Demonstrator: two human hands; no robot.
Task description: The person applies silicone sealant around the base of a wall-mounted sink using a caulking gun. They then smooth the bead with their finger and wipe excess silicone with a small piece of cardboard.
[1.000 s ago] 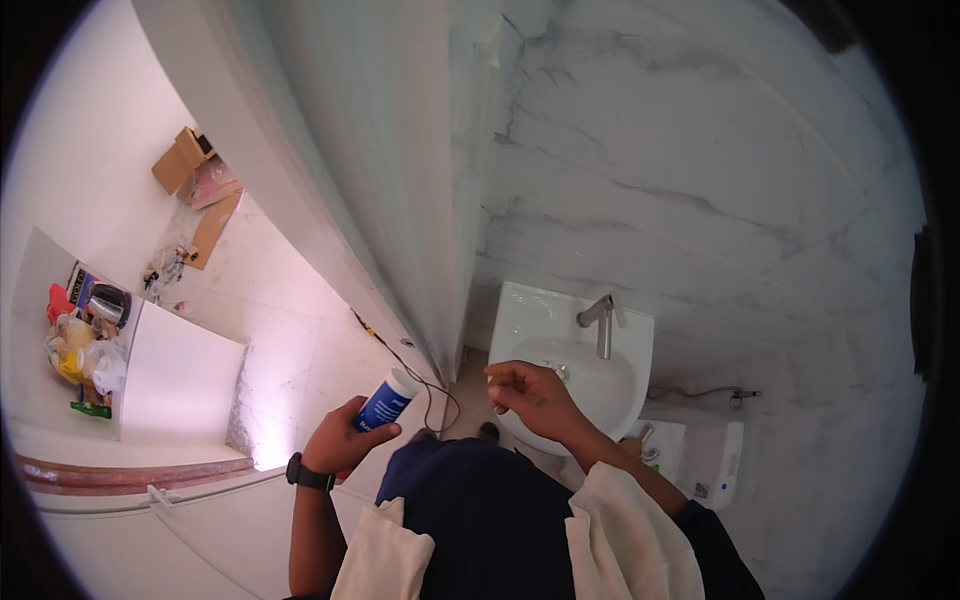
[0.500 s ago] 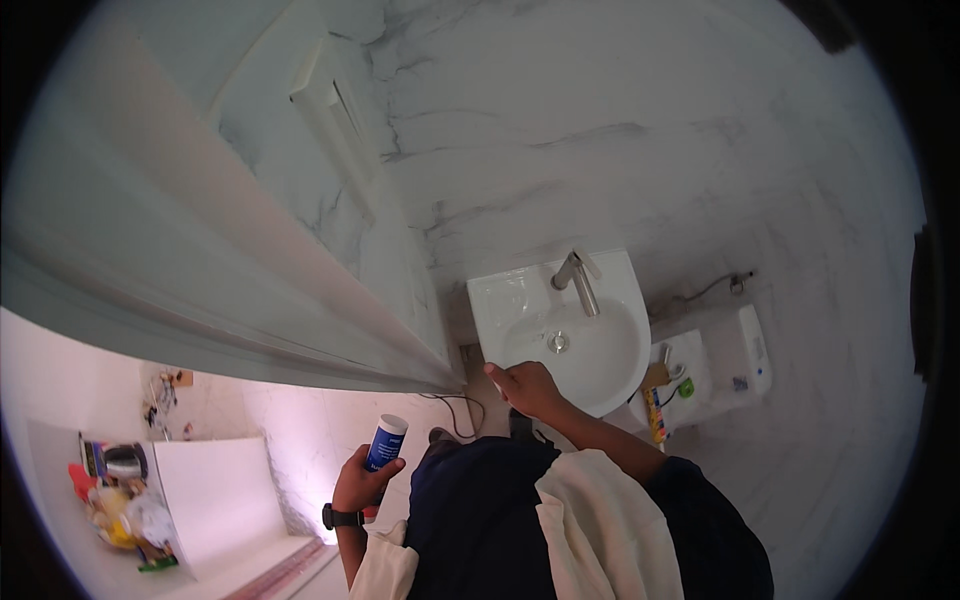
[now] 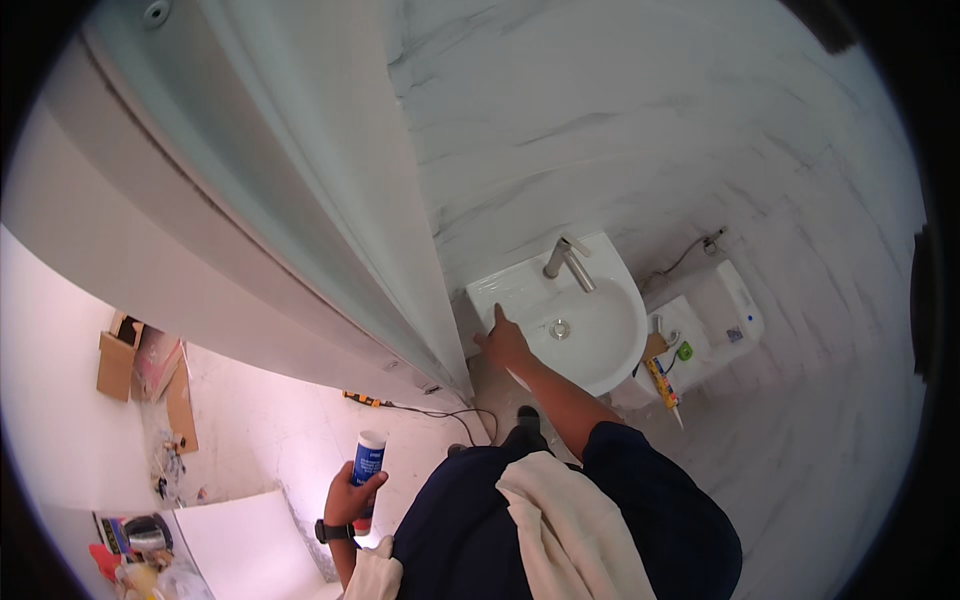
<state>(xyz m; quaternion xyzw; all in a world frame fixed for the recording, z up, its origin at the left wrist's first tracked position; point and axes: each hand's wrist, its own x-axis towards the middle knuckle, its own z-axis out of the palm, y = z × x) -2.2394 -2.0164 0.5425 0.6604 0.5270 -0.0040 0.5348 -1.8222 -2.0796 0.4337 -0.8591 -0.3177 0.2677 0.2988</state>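
My left hand, a dark watch on its wrist, is wrapped round a blue cylindrical cartridge with a white top and a red lower part, held upright. Ahead, a white washbasin with a brushed metal tap is fixed to the wall. Over the basin's left rim is my right hand, its index finger stretched toward the basin's back left and the thumb apart. Nothing shows in it. Whether the fingertip touches the basin I cannot tell.
A toilet stands right of the basin, with a yellow nozzled tube and a green round item on it. The door rises at left. Beyond it, an orange-black tool with a black cable and cardboard lie on the floor.
My right hand has moved forward onto the basin's left side, with the index finger now stretched out. My left hand still holds the cartridge, slightly lower left. The view has shifted.
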